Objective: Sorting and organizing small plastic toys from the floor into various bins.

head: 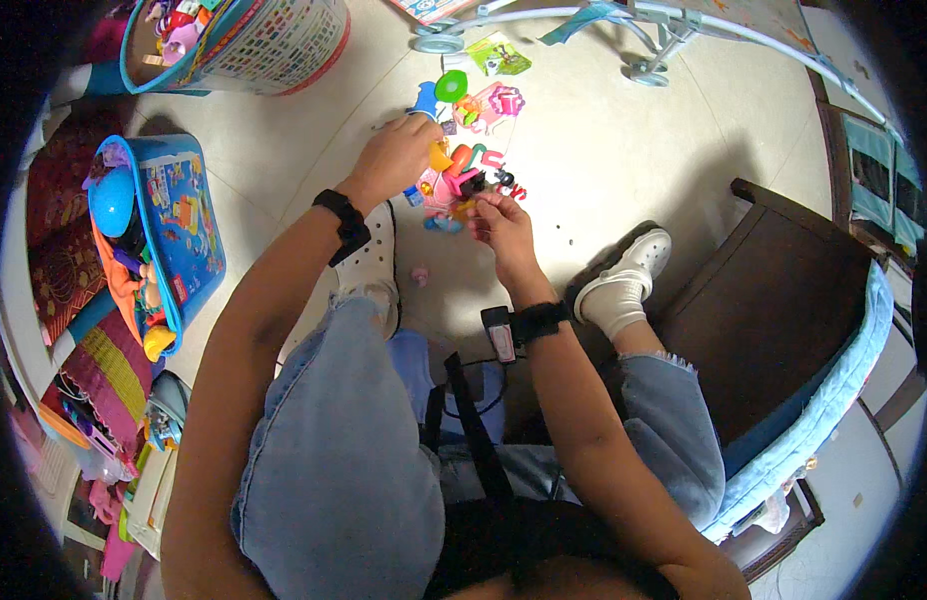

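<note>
Small plastic toys lie in a pile on the tiled floor between my feet. My left hand [403, 154] reaches over the pile's left side, back of the hand up, its fingertips partly hidden beside a yellow curved piece [439, 157]. My right hand [505, 229] is at the near right edge, fingers curled and thumb close to the index finger. By those fingertips is a small yellow piece [463, 209]; whether they grip it is unclear. Around the hands are an orange piece [460, 158], a green oval piece [451, 86], a blue piece [424, 101] and a pink toy [501, 105].
At left stand a blue toy tub [190, 225] and a larger round basket [276, 49], both holding toys. A white wheeled metal frame [647, 71] is at the back. A dark wooden chair [771, 300] is at right. A green packet [499, 56] lies beyond the pile.
</note>
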A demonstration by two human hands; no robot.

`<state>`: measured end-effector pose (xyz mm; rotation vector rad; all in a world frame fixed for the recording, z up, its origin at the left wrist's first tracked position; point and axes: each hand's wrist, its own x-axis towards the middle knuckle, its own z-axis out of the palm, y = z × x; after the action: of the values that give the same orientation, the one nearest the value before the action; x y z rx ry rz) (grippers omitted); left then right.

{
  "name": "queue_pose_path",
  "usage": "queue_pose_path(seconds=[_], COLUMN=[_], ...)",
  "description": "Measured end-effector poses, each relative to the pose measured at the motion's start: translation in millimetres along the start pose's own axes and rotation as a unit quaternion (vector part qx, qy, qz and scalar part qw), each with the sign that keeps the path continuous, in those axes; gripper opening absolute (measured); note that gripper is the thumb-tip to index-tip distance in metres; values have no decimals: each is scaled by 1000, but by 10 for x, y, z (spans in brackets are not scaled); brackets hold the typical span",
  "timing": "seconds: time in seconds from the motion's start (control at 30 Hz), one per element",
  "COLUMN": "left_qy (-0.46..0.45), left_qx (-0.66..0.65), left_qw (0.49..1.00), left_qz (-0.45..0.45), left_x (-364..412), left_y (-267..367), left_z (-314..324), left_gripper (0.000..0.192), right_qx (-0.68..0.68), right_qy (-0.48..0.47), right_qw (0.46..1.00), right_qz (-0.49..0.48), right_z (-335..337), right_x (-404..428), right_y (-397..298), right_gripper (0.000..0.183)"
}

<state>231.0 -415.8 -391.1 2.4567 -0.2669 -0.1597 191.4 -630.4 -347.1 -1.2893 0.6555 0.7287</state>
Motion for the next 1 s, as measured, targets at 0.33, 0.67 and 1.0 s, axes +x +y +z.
queue_pose_path(seconds=[0.33, 0.67, 1.0], left_qy=[4, 124, 488], left_qx=[78, -131, -52], left_qw=[997, 982, 857], left_qz=[17, -62, -160], left_x=[68, -130, -172], left_y=[22, 395, 201], left_z=[75, -1066, -2756], left_gripper=[22, 13, 14], right_qx=[34, 21, 14], right_qy=[-2, -33, -126], right_qw=[999, 999, 990], right_qz=[8, -18, -65], right_z=[-119, -13, 643], right_x=[31, 8, -166], right_y=[4, -162, -667], right_gripper=[12, 15, 17])
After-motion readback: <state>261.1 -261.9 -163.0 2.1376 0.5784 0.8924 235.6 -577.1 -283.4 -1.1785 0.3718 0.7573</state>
